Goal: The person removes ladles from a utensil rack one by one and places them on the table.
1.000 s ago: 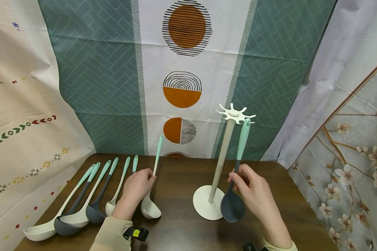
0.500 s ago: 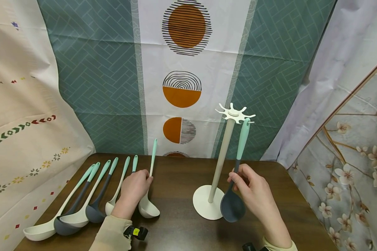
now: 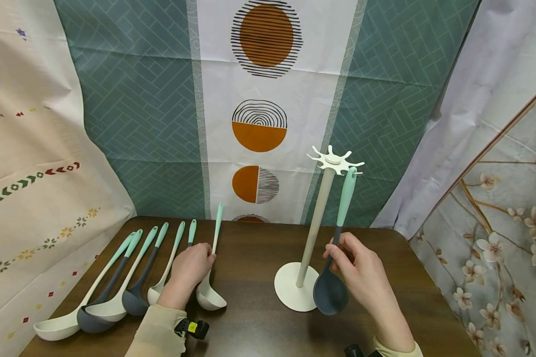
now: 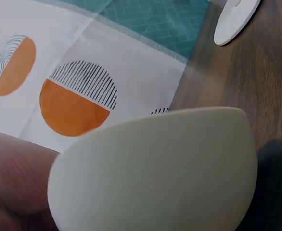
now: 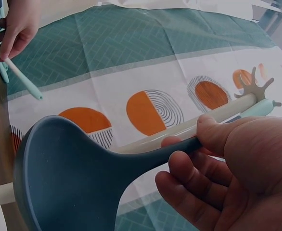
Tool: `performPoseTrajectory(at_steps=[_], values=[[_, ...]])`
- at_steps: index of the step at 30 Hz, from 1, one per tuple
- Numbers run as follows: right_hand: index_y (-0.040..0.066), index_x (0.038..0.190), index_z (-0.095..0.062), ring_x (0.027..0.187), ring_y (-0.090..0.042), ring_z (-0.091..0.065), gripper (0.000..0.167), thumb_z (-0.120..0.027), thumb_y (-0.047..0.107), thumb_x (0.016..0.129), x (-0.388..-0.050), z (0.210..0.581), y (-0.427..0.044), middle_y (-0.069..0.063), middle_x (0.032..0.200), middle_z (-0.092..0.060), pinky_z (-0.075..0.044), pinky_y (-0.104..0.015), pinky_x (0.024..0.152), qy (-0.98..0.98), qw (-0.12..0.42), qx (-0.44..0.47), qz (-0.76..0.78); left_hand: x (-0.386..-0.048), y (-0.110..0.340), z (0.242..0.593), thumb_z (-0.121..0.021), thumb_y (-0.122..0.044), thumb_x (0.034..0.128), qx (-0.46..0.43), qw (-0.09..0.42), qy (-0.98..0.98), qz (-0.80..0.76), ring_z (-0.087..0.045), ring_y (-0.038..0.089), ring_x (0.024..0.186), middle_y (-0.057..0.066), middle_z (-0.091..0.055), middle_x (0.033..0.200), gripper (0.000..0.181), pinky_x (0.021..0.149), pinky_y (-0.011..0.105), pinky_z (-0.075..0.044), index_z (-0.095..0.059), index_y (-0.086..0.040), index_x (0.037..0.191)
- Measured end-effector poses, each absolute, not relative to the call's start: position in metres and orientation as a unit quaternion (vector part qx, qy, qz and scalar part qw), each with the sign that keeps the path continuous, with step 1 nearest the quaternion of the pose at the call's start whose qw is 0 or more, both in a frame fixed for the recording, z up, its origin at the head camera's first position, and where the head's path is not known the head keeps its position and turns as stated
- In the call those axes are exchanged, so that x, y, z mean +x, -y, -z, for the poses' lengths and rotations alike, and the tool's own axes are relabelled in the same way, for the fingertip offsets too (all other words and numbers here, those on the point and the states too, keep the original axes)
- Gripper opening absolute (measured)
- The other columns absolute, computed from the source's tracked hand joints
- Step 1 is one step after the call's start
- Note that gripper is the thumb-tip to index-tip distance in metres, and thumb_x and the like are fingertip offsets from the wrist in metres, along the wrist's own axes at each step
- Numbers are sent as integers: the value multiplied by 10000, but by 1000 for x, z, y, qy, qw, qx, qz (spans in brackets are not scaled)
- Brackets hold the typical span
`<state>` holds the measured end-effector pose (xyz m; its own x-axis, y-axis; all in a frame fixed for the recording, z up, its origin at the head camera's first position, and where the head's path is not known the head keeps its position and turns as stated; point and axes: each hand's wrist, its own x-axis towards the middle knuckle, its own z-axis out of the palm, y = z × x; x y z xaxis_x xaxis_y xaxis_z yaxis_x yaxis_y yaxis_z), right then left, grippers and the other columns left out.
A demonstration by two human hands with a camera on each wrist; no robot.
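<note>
My left hand (image 3: 189, 265) pinches the shaft of a white ladle (image 3: 211, 298) with a mint handle, which leans upright with its bowl low near the table. That bowl fills much of the left wrist view. With thumb and fingers, my right hand (image 3: 359, 267) pinches the neck of a dark grey ladle (image 3: 330, 296). This ladle's mint handle points up, its end at one hook of the white utensil stand (image 3: 316, 225); I cannot tell whether it hangs there. In the right wrist view the grey bowl (image 5: 69, 173) lies in front of the stand's pole.
Several more ladles, white (image 3: 109, 310) and dark grey (image 3: 135, 302), lie in a row at the table's left, handles pointing back. One is partly hidden behind my left hand. The wooden table (image 3: 254, 258) ends at a patterned curtain (image 3: 161, 124).
The white ladle in my left hand has swung its handle end left and down, and its bowl has shifted slightly left. My right hand and the grey ladle stay almost still.
</note>
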<state>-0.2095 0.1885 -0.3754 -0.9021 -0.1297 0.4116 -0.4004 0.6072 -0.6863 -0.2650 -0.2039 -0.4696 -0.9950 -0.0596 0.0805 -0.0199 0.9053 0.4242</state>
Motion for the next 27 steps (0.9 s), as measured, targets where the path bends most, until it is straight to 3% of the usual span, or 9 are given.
performPoseTrajectory(at_steps=[9, 17, 27], values=[[242, 1016, -709, 738, -110, -664, 76, -745, 250, 1082, -209, 376, -188, 21, 771, -687, -486, -316, 647, 882, 167, 150, -414, -266, 208, 474, -721, -205, 1079, 36, 43, 976, 212, -558, 221, 625, 23, -609, 720, 198, 574, 392, -442, -739, -82, 924], [239, 1022, -711, 762, -211, -699, 70, -741, 246, 1086, -210, 376, -188, -9, 784, -701, -489, -317, 646, 880, 169, 153, -417, -268, 211, 477, -727, -219, 1079, 42, 40, 976, 208, -576, 223, 626, 27, -637, 740, 190, 577, 404, -462, -759, -66, 971], [227, 1018, -709, 766, -213, -699, 73, -759, 214, 1069, -210, 375, -188, 12, 787, -707, -493, -319, 643, 883, 161, 147, -415, -267, 213, 480, -730, -213, 1076, 47, 33, 978, 203, -578, 220, 621, 27, -633, 726, 196, 576, 399, -463, -761, -70, 946]])
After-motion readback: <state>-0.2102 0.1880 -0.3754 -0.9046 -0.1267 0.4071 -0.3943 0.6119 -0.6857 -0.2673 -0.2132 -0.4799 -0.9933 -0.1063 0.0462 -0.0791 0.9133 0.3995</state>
